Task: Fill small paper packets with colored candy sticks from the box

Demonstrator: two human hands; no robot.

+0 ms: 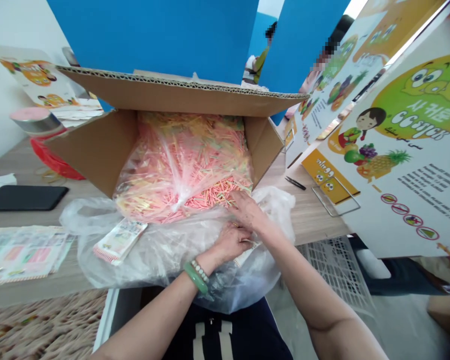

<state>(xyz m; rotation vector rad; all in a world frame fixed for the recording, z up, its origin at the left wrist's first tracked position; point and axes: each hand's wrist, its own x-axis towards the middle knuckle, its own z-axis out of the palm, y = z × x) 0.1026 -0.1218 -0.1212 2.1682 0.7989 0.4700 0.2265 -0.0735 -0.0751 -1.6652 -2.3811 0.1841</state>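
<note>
A clear plastic bag full of thin pink, yellow and green sticks bulges from an open cardboard box. My right hand has its fingers bent together into the sticks at the bag's lower right, the tips partly hidden. Just below it, my left hand, with a green bangle at the wrist, curls round a small printed packet, mostly covered by the hand. Both hands are over a crumpled clear plastic sheet. A stack of printed packets lies left of them on the sheet.
Flat printed packets and a black phone are on the table's left side. Black tweezers lie right of the box. Printed cartons stand at the right, and a blue partition rises behind.
</note>
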